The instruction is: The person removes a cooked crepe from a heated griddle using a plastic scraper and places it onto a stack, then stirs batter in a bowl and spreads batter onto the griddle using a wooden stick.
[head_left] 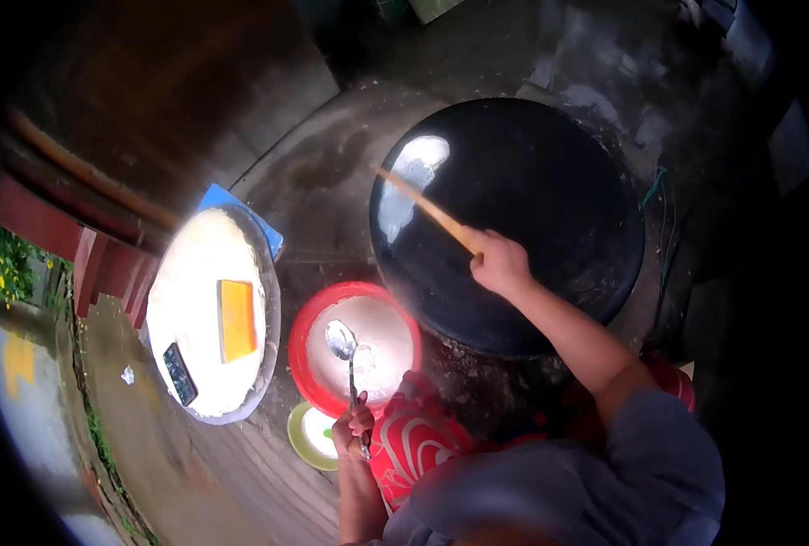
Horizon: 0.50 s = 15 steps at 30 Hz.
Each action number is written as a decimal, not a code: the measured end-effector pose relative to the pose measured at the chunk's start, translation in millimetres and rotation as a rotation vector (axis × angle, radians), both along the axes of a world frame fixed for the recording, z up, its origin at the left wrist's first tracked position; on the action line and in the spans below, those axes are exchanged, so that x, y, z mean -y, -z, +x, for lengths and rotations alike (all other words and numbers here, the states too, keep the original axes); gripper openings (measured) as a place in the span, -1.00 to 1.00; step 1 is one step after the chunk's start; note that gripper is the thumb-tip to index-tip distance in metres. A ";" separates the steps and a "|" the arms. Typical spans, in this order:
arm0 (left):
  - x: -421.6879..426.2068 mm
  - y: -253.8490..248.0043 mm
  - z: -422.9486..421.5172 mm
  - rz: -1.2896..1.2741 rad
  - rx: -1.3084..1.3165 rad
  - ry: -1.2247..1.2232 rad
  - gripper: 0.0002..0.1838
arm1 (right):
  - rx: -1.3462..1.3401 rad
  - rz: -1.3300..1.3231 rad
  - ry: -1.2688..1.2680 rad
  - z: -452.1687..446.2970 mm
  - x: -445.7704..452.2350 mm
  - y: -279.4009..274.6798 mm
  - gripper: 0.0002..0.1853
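Observation:
My right hand (500, 261) is closed on the end of a flat wooden stick (427, 206), held over the left part of a large round black griddle (532, 227). White batter (410, 182) lies spread in a curved patch on the griddle beneath the stick. My left hand (353, 426) grips the handle of a metal ladle (340, 340), whose bowl is over a red basin (303, 335) holding pale batter (377, 341). A small green bowl (303, 446) with white contents sits beside the left hand.
At left, a large round tray (273, 318) with a white surface holds an orange-yellow block (237, 320) and a dark phone-like object (180, 374). A blue object (263, 229) shows behind it. Thin green cord (661, 189) lies right of the griddle.

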<state>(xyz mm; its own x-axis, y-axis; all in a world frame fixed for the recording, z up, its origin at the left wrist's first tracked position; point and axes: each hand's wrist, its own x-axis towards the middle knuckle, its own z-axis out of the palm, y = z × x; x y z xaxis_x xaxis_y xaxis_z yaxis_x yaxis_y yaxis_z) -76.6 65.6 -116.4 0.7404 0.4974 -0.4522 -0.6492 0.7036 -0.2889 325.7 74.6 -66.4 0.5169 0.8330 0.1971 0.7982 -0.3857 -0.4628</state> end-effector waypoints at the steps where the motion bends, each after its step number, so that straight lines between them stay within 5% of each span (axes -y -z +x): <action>1: -0.3 2.0 0.9 -0.001 0.000 0.002 -0.62 | 0.065 -0.069 -0.097 -7.9 1.7 -6.6 -0.48; 3: -0.2 3.4 -1.5 -0.024 0.011 0.010 -0.61 | 0.297 -0.076 -0.027 23.4 -15.1 6.0 -0.45; 9: -0.8 0.9 -3.6 -0.058 -0.011 -0.009 -0.61 | -0.037 0.025 0.135 29.8 -7.1 19.4 -0.49; 11: -2.6 1.8 -1.1 -0.063 -0.006 -0.008 -0.61 | 0.115 -0.080 -0.037 12.2 5.9 2.8 -0.46; 15: 0.5 1.1 -5.9 -0.071 0.000 0.008 -0.61 | 0.218 -0.214 0.208 86.3 -5.1 -0.2 -0.46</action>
